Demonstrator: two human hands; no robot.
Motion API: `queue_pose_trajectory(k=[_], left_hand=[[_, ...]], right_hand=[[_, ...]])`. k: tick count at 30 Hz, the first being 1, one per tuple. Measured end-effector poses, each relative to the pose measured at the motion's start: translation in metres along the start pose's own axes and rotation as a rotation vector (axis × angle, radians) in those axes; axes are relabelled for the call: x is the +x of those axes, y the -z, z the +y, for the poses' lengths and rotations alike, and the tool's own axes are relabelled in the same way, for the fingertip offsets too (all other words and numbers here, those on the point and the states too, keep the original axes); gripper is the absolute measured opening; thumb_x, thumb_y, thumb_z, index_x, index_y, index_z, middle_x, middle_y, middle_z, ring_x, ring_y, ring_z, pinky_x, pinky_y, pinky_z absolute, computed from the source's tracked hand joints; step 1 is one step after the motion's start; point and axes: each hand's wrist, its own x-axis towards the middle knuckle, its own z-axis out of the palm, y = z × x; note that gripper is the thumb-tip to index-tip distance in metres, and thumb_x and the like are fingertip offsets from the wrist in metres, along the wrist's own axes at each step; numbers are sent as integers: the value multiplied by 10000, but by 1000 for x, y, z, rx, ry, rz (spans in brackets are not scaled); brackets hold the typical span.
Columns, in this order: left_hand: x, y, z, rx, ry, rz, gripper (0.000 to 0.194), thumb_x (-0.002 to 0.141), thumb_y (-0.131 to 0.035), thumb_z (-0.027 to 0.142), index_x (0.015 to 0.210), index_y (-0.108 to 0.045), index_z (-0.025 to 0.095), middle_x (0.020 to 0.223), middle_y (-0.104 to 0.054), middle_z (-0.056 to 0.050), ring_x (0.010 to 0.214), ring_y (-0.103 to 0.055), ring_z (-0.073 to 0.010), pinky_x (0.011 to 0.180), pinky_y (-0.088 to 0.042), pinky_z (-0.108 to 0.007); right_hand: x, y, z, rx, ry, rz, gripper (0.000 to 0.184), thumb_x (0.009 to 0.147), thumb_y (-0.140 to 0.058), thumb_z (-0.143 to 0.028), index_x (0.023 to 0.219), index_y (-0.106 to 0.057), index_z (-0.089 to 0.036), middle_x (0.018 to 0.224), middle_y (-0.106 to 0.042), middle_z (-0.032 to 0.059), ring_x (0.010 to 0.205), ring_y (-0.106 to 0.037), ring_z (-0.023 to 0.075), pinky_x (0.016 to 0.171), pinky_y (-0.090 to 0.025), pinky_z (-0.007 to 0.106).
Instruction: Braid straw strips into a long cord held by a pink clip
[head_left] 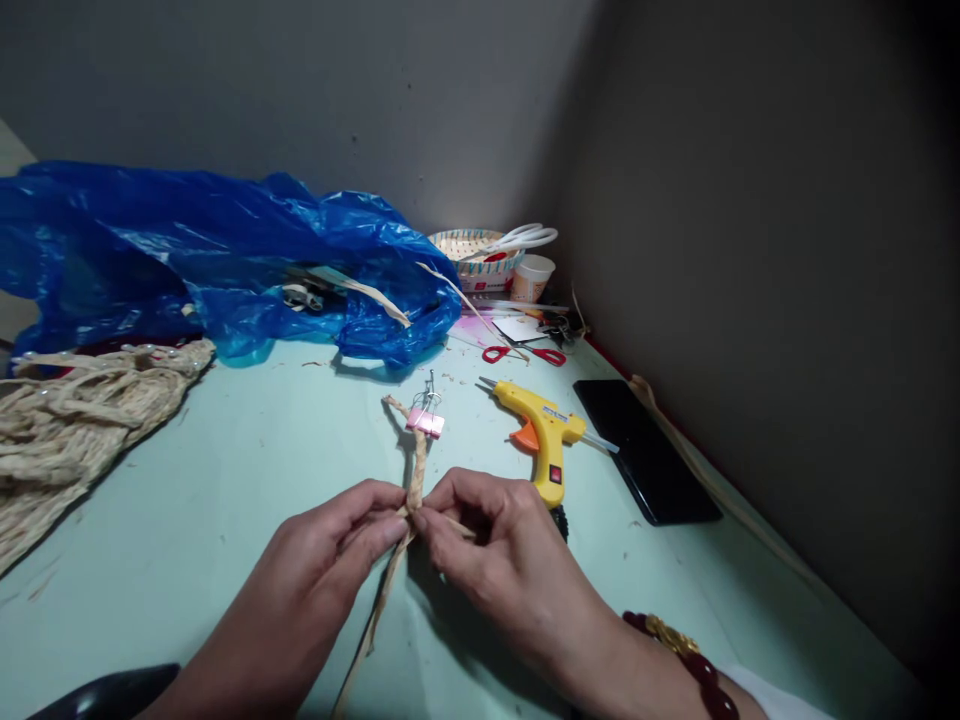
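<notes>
A braided tan straw cord point(415, 470) lies on the pale green table point(247, 470), its far end clamped by a pink binder clip point(425, 420). My left hand point(330, 560) pinches the near end of the braid with thumb and fingers. My right hand point(495, 545) meets it fingertip to fingertip and pinches the same strands. Loose straw strips point(371, 625) trail from the pinch toward me. A dark red bead bracelet point(686, 650) sits on my right wrist.
A yellow glue gun point(541, 435) and a black phone point(645, 450) lie right of my hands. Red scissors point(525, 354), a woven basket point(472, 255) with white scissors and a cup point(532, 277) stand behind. A blue plastic bag point(210, 260) and a woven straw piece point(67, 420) fill the left.
</notes>
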Motion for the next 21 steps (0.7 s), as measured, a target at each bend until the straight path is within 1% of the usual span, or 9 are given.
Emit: queue_pose_trajectory(k=[3,7,9,11,14,16,18,19,21], left_hand=[[-3,4,3,159,-45,43,263,899,-490,497,857,-606,265,859,-677,2,848,-597,-221,728,-425,-282],[-12,-1,8,234,-85,117,314,893,-495,501,725,-584,251,682,-622,11,700,-576,-198,587,-394,-262],[-17,-8,8,267,-177,179,299,913,-487,449,711,-578,249,639,-594,24,622,-557,-167,559,-391,-252],[-21,-15,5,353,-318,244,253,921,-497,356,711,-579,241,634,-583,29,584,-555,-144,576,-405,-246],[-22,-20,-7,584,-533,332,183,898,-492,200,786,-633,232,644,-594,9,569,-574,-148,573,-406,-259],[-22,-19,-17,723,-676,344,210,870,-487,138,907,-670,234,667,-632,-7,572,-592,-158,552,-412,-258],[-23,-19,-26,792,-790,326,273,862,-491,123,1019,-678,245,726,-684,-23,620,-627,-165,575,-447,-241],[-24,-20,-30,803,-810,325,289,871,-489,131,1056,-677,248,772,-707,-34,672,-650,-173,614,-471,-235],[-29,-25,-34,794,-772,360,300,904,-469,164,1107,-674,244,880,-735,-63,813,-682,-201,712,-504,-245]], right_hand=[[0,2,1,-8,24,2,208,848,-562,-243,656,-545,-164,565,-437,-48,545,-357,81,488,-288,194],[-1,1,2,-52,76,1,200,849,-553,-205,654,-548,-162,552,-416,-58,534,-340,74,470,-267,194],[-2,0,2,-58,92,1,197,856,-545,-195,665,-574,-158,554,-436,-55,532,-355,75,474,-275,198],[-1,-1,3,-39,94,-8,202,867,-535,-188,679,-603,-154,564,-477,-45,541,-394,82,492,-299,204],[-1,-2,5,72,61,-56,225,884,-509,-179,704,-641,-153,592,-538,-23,570,-475,99,537,-356,212],[0,-1,6,178,23,-90,239,887,-506,-187,699,-650,-149,600,-549,-14,577,-499,106,556,-382,216],[0,-1,6,258,-15,-113,247,885,-521,-203,683,-651,-144,584,-538,-15,562,-492,103,553,-383,216],[0,-1,6,287,-33,-120,248,885,-529,-211,684,-657,-142,571,-527,-19,548,-480,99,545,-375,215],[1,-2,4,333,-65,-132,235,879,-555,-222,701,-683,-137,555,-516,-26,523,-447,88,526,-353,209]])
